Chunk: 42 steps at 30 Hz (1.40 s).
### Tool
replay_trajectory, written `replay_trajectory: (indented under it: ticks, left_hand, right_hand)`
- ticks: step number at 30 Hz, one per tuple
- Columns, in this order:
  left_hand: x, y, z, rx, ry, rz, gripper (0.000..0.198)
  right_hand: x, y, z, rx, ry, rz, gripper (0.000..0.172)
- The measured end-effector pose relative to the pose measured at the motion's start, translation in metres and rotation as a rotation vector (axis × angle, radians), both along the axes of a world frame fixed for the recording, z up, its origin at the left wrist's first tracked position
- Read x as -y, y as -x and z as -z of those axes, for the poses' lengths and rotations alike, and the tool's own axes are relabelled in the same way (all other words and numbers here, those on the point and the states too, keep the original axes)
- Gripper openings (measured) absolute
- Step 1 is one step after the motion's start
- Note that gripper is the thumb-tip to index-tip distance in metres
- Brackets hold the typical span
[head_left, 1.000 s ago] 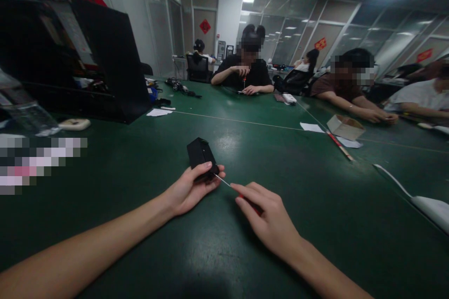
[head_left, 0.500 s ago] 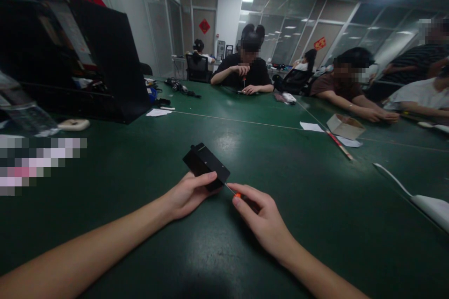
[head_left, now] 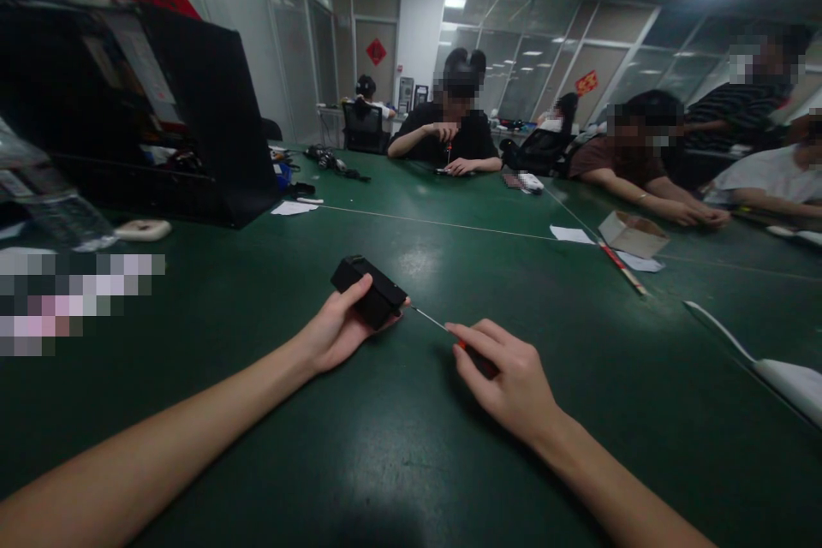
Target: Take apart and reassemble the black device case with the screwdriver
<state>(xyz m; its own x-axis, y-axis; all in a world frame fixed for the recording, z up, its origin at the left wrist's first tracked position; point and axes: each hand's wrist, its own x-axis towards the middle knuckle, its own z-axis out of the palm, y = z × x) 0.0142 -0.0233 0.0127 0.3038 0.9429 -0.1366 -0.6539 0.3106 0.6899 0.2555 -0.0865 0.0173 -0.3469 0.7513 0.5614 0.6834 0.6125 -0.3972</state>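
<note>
My left hand [head_left: 340, 330] is closed around a small black box [head_left: 378, 295], thumb across its near side and fingers underneath. The box is held tilted above the green table. To its right, my right hand [head_left: 507, 368] grips a screwdriver [head_left: 431, 319] by its orange-red handle, most of which the fingers hide. The thin metal shaft points up and left, with its tip close to the box's right end. Whether the tip touches the box or a fingertip there, I cannot tell.
A large black open case [head_left: 211, 128] stands at the left, beside a clear plastic bottle [head_left: 64, 197]. Across the green table [head_left: 411, 462] a person [head_left: 446, 133] works with a screwdriver. At the right are a small cardboard box [head_left: 633, 234], white paper [head_left: 571, 235] and a white device [head_left: 793, 385].
My right hand has drawn back to the right with the screwdriver, baring more of its shaft. The black box has turned in my left hand and shifted slightly up and left.
</note>
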Motion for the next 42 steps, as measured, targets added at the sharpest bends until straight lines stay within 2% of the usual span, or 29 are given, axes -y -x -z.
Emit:
replay_trajectory:
  ticks: [3, 8, 21, 34, 38, 42]
  left_hand:
    - [0.002, 0.001, -0.002, -0.001, 0.037, -0.006, 0.030]
    - [0.005, 0.004, -0.002, 0.028, 0.064, 0.058, 0.026]
    - [0.008, 0.005, 0.004, 0.025, -0.016, 0.194, 0.029]
    - [0.013, 0.003, 0.004, 0.048, -0.050, 0.197, 0.030]
    - [0.013, 0.007, 0.003, 0.072, 0.032, 0.219, 0.030]
    - [0.012, 0.009, 0.000, 0.102, 0.090, 0.233, 0.031]
  right_hand:
    - [-0.001, -0.002, -0.002, 0.017, -0.007, 0.001, 0.029]
    - [0.000, -0.002, -0.005, 0.017, 0.002, -0.040, 0.030]
    - [0.004, 0.002, -0.003, 0.050, -0.036, -0.089, 0.033]
    - [0.009, 0.009, 0.003, 0.180, -0.022, -0.023, 0.035]
    - [0.005, 0.006, 0.003, 0.133, -0.011, -0.085, 0.035]
    - [0.003, 0.000, 0.001, 0.101, -0.055, -0.044, 0.034]
